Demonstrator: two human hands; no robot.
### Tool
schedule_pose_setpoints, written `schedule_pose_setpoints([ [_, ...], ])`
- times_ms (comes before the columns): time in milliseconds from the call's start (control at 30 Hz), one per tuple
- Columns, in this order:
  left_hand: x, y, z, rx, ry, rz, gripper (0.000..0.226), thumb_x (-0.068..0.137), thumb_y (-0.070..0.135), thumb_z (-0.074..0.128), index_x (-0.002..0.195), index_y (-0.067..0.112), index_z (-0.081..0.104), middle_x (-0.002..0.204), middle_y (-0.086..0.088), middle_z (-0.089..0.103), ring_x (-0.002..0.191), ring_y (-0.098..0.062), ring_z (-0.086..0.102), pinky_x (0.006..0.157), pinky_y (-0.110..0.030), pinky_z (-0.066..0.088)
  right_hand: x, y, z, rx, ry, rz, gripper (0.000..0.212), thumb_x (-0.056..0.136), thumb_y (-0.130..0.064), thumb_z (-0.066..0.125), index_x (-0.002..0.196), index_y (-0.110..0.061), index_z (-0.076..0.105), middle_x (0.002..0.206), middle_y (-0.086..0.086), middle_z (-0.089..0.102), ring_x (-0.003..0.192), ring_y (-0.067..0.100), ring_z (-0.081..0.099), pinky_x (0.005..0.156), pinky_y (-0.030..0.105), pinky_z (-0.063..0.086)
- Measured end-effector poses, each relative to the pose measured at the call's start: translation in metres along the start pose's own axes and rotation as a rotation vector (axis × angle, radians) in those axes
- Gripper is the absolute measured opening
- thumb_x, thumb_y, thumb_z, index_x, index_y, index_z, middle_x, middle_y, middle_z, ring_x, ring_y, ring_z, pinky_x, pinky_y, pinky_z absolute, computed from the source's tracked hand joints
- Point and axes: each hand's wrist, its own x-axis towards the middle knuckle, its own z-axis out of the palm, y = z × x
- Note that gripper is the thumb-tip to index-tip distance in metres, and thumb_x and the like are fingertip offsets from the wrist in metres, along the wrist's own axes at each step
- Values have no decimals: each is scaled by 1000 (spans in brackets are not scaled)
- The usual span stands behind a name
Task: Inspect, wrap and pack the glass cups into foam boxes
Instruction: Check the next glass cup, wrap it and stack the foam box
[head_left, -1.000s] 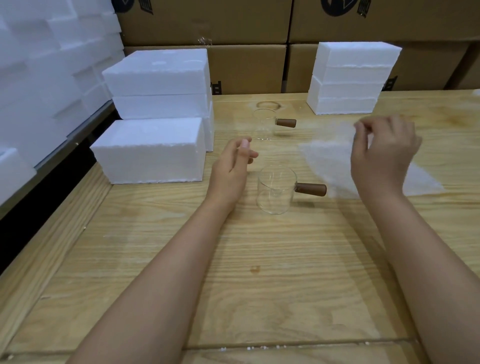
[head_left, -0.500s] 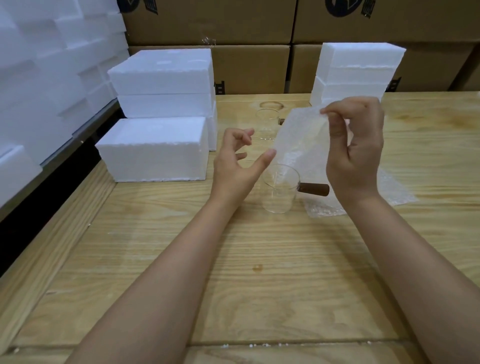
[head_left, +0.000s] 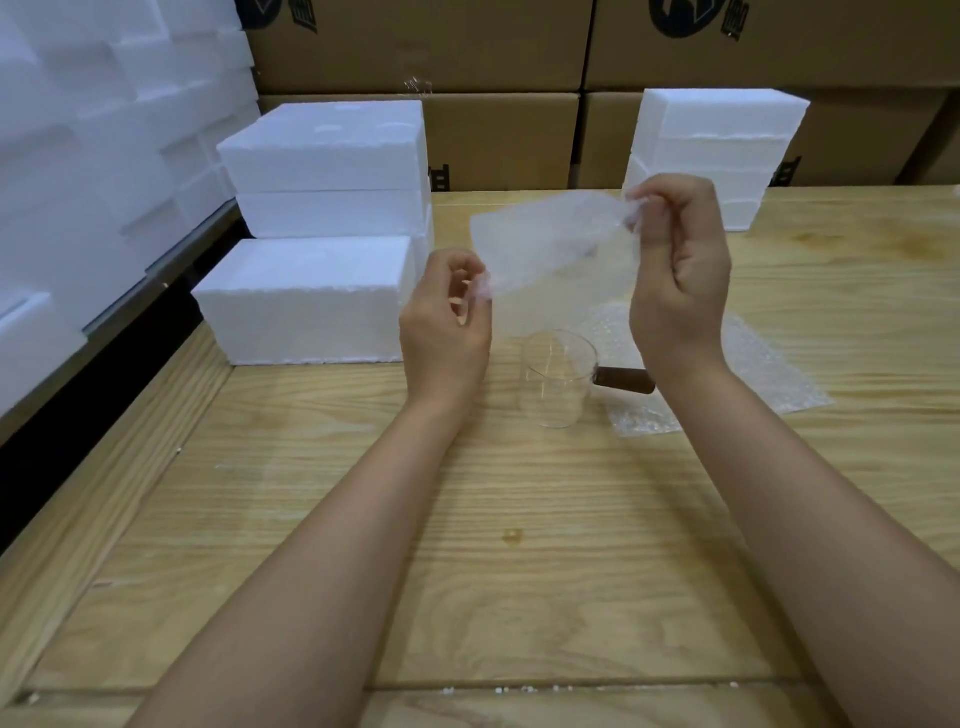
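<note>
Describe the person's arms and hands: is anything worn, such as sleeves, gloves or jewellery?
Both arms are bare as far as the frame's edge: no sleeve shows on the left forearm or the right forearm. The left hand and the right hand wear no gloves. No watch, bracelet or ring is visible on the sides that face the camera, and no markings show.

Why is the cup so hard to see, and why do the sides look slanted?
Head view: the cup is clear glass, showing only rim glints against the table; the held wrap looks slightly blurred; the wide lens tilts the foam boxes; light is soft, shadows faint.
</note>
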Motion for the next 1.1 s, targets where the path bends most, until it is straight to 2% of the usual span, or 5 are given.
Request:
schedule_pose_setpoints([
  [200, -9, 1, -2, 290, -70, 208, 17, 90, 12, 59, 103, 1, 60, 74, -4, 65, 57, -26, 59, 55, -35, 49, -21, 23, -11, -119, -46, 288, 20, 99, -15, 41, 114, -13, 53, 111, -2, 48, 96, -4, 45, 82, 11, 38],
  [367, -9, 7, -1, 408, -132, 231, 15, 85, 4, 56, 98, -3, 60, 59, -14, 60, 44, -31, 52, 44, -37, 45, -27, 11, -20, -216, -212, -25, 10, 78, -9, 61, 84, -16, 59, 120, 5, 34, 120, 24, 37, 98, 43, 39],
  [667, -6, 1, -1, 305, -138, -4, 14, 89, 8, 47, 102, 11, 47, 70, -11, 67, 62, -31, 60, 58, -41, 47, -20, 19, -34, -303, -392, -18, 14, 79, 2, 64, 85, -11, 62, 133, 14, 41, 128, 25, 38, 103, 27, 36],
  [767, -4, 1, -2, 245, -145, -103, 14, 89, 8, 45, 100, 16, 43, 74, -11, 68, 65, -32, 63, 64, -47, 50, -17, 22, -37, -368, -443, -88, 20, 79, 13, 59, 80, -7, 61, 132, 17, 43, 125, 27, 42, 98, 14, 33],
  [1100, -8, 3, -4, 349, -150, 94, 29, 85, 9, 60, 105, 19, 41, 87, -1, 60, 66, -24, 58, 54, -34, 46, -13, 25, -26, -565, -354, -238, 36, 80, 21, 52, 108, 6, 68, 114, 28, 59, 74, 37, 60, 66, 48, 55],
])
